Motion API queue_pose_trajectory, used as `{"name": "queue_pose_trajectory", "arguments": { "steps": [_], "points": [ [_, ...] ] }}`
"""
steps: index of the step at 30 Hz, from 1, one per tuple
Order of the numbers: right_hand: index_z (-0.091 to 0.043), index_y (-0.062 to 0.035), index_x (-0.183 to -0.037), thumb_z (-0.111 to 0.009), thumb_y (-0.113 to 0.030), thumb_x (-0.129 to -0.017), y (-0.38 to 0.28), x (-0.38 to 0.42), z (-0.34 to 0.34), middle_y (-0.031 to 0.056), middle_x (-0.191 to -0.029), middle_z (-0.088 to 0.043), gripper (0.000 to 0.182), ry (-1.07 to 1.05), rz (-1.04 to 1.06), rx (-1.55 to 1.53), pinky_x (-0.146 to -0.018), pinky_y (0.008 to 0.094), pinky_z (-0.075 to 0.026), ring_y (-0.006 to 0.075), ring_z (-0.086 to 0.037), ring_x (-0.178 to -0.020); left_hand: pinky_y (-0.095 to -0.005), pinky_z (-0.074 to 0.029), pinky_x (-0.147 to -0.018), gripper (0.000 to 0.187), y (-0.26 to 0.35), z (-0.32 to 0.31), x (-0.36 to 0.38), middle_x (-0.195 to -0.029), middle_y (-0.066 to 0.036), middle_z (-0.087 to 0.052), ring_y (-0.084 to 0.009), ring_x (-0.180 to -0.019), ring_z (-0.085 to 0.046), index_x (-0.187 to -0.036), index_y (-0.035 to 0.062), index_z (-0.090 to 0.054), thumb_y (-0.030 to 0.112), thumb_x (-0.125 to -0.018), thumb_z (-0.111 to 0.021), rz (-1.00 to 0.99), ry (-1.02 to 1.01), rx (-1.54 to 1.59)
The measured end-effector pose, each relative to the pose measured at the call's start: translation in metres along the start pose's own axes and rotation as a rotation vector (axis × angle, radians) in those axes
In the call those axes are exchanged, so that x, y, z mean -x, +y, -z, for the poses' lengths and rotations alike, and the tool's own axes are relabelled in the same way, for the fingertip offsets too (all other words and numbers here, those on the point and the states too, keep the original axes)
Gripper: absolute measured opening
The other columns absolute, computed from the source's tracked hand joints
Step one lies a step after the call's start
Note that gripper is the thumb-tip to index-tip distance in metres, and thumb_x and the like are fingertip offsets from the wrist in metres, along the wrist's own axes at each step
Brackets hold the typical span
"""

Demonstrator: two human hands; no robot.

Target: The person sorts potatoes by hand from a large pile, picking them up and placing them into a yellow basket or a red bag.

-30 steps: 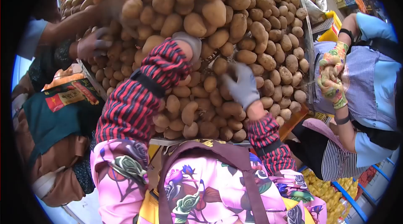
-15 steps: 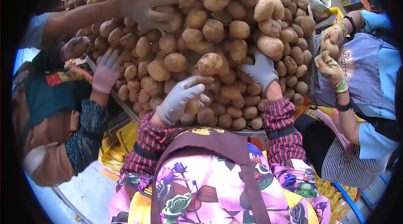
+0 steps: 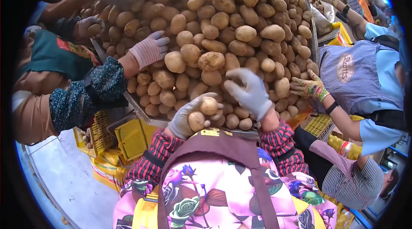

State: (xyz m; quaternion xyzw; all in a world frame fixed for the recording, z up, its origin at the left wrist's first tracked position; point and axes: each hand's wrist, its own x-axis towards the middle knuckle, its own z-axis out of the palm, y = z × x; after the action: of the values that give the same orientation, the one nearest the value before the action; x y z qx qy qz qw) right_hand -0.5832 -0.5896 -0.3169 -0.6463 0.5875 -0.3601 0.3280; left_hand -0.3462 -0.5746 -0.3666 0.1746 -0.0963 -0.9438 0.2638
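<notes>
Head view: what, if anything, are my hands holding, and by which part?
The left hand cradles two potatoes from beneath, their upper sides bare. Whether the right hand holds anything cannot be told.

At the table's [image 3: 159, 122] near edge, we cup our left hand [image 3: 184, 117], fingers curled; our right hand [image 3: 249, 92] arches farther in, fingers spread and bent.

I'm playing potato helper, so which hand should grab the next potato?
Probably the right hand: it's above the potato pile and no potato shows in it, while the left hand holds two potatoes.
</notes>
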Motion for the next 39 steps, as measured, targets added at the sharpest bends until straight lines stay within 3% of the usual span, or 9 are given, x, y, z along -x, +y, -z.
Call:
{"name": "queue_pose_trajectory", "arguments": {
  "steps": [3, 7, 11, 21, 29, 33, 35, 37, 39],
  "points": [
    [-0.064, -0.0029, -0.118, -0.074, -0.025, -0.082, 0.009, -0.057, -0.011, 0.0195, -0.119, -0.063, 0.044, 0.223, 0.423, 0.368, -0.098, 0.0457, -0.046, 0.0396, -0.057, -0.113, -0.0275, -0.057, -0.068, 0.053, -0.005, 0.008, 0.012, -0.131, -0.025, -0.058, -0.0278, -0.099, -0.067, -0.143, 0.0063, -0.044, 0.041, -0.103, -0.051, -0.104, 0.095, 0.211],
    [-0.059, -0.0061, -0.126, -0.074, -0.026, -0.080, 0.008, -0.041, -0.053, 0.0163, -0.127, -0.057, 0.053, 0.140, 0.376, 0.468, -0.109, 0.0479, -0.036, 0.0362, -0.051, -0.121, -0.0304, -0.058, -0.068, 0.053, -0.012, 0.025, 0.028, -0.136, -0.027, -0.053, -0.0288, -0.102, -0.063, -0.142, 0.0051, -0.046, 0.043, -0.104, -0.049, -0.266, 0.037, 0.262],
    [-0.068, -0.0060, -0.105, -0.072, -0.021, -0.084, 0.012, -0.030, -0.008, 0.0157, -0.104, -0.067, 0.026, -0.077, 0.149, 0.029, -0.091, 0.0425, -0.049, 0.0346, -0.063, -0.101, -0.0341, -0.058, -0.070, 0.058, -0.016, 0.033, 0.037, -0.137, -0.028, -0.053, -0.0315, -0.102, -0.062, -0.141, -0.0003, -0.046, 0.044, -0.105, -0.047, -0.330, 0.044, 0.465],
    [-0.063, -0.0043, -0.117, -0.076, -0.027, -0.079, 0.015, -0.110, -0.023, 0.0163, -0.117, -0.061, 0.046, 0.319, 0.531, 0.528, -0.099, 0.0480, -0.043, 0.0372, -0.052, -0.115, -0.0348, -0.058, -0.074, 0.058, 0.003, 0.021, 0.009, -0.136, -0.022, -0.056, -0.0288, -0.102, -0.065, -0.141, 0.0021, -0.047, 0.047, -0.104, -0.049, -0.299, 0.035, 0.358],
    [-0.054, -0.0042, -0.128, -0.076, -0.029, -0.080, 0.016, -0.095, -0.033, 0.0216, -0.111, -0.063, 0.058, 0.146, 0.239, 0.489, -0.091, 0.0507, -0.046, 0.0417, -0.058, -0.102, -0.0372, -0.057, -0.077, 0.062, 0.003, 0.030, 0.019, -0.136, -0.023, -0.055, -0.0330, -0.109, -0.060, -0.141, 0.0003, -0.047, 0.049, -0.103, -0.049, -0.292, -0.028, 0.516],
    [-0.062, -0.0034, -0.117, -0.076, -0.028, -0.080, 0.005, -0.103, -0.033, 0.0197, -0.107, -0.069, 0.047, 0.058, 0.052, 0.265, -0.088, 0.0443, -0.053, 0.0382, -0.066, -0.102, -0.0432, -0.056, -0.090, 0.069, -0.007, 0.038, 0.009, -0.136, -0.021, -0.054, -0.0341, -0.117, -0.058, -0.143, 0.0003, -0.046, 0.054, -0.100, -0.051, -0.325, -0.220, 0.604],
    [-0.067, -0.0031, -0.110, -0.074, -0.026, -0.081, -0.027, -0.080, -0.022, 0.0175, -0.102, -0.071, 0.038, 0.013, 0.031, 0.131, -0.083, 0.0408, -0.055, 0.0341, -0.069, -0.094, -0.0518, -0.042, -0.112, 0.066, -0.002, 0.011, 0.016, -0.148, -0.026, -0.045, -0.0411, -0.137, -0.045, -0.133, -0.0013, -0.055, 0.055, -0.100, -0.051, -0.489, -0.108, 0.563],
    [-0.067, -0.0026, -0.110, -0.074, -0.025, -0.083, -0.049, -0.068, -0.021, 0.0166, -0.103, -0.069, 0.036, -0.364, 0.068, -0.241, -0.085, 0.0406, -0.053, 0.0345, -0.067, -0.097, -0.0554, -0.038, -0.114, 0.066, -0.002, 0.003, 0.019, -0.150, -0.026, -0.043, -0.0423, -0.138, -0.043, -0.130, 0.0002, -0.058, 0.058, -0.097, -0.053, -0.596, -0.179, 0.515],
    [-0.067, -0.0028, -0.109, -0.073, -0.025, -0.086, -0.081, -0.079, -0.039, 0.0166, -0.105, -0.068, 0.033, -0.419, 0.365, 0.051, -0.089, 0.0409, -0.051, 0.0354, -0.064, -0.103, -0.0597, -0.038, -0.113, 0.068, 0.005, 0.000, 0.029, -0.148, -0.025, -0.045, -0.0427, -0.136, -0.046, -0.129, 0.0016, -0.060, 0.060, -0.095, -0.055, -0.587, -0.048, 0.466]
  ]
}}
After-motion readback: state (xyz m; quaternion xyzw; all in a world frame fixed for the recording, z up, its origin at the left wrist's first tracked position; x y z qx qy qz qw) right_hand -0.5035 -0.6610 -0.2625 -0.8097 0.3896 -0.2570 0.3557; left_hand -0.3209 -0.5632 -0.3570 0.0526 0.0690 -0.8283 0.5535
